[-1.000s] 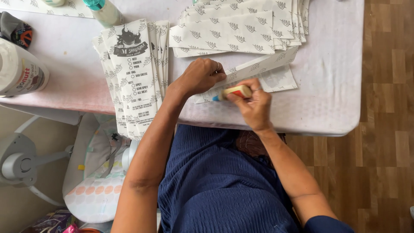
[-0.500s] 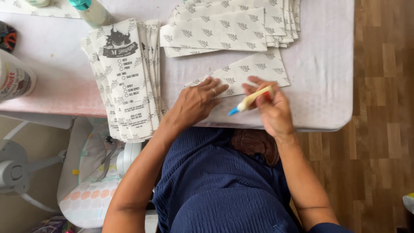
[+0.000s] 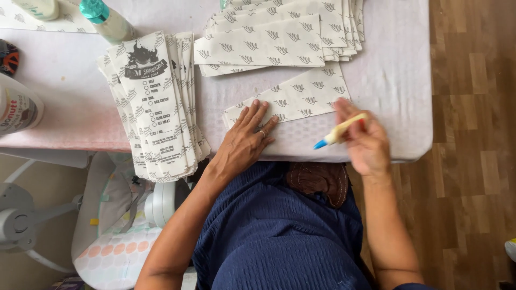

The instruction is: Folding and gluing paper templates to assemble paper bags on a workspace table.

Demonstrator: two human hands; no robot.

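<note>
Left hand (image 3: 248, 140) lies flat, fingers spread, palm down on a single leaf-patterned paper sheet (image 3: 301, 96) near the table's (image 3: 392, 80) front edge. It grips nothing, only presses on the sheet's left end. A ring shows on one finger.

Right hand (image 3: 365, 142) is curled closed around a small glue tube (image 3: 339, 130), cream body, blue tip pointing down-left. The tip hangs just off the sheet's lower right edge, over bare table covering; whether it touches the surface cannot be told. The hand is slightly blurred.

The sheet lies slanted, right end farther from the person than the left.

Behind it, a fanned pile of same-patterned sheets (image 3: 279, 32) sits toward the table's far side, its near edge just beside the single sheet. To the left, a stack of printed long paper sleeves (image 3: 153, 102) overhangs the table's front edge. Farther left: a teal-capped bottle (image 3: 105, 19) at the back, and a large white container (image 3: 19, 107) on its side at the left border.

Person wears a dark blue textured top. Wood floor (image 3: 473, 107) to the right; a white fan (image 3: 24, 225) low left.
</note>
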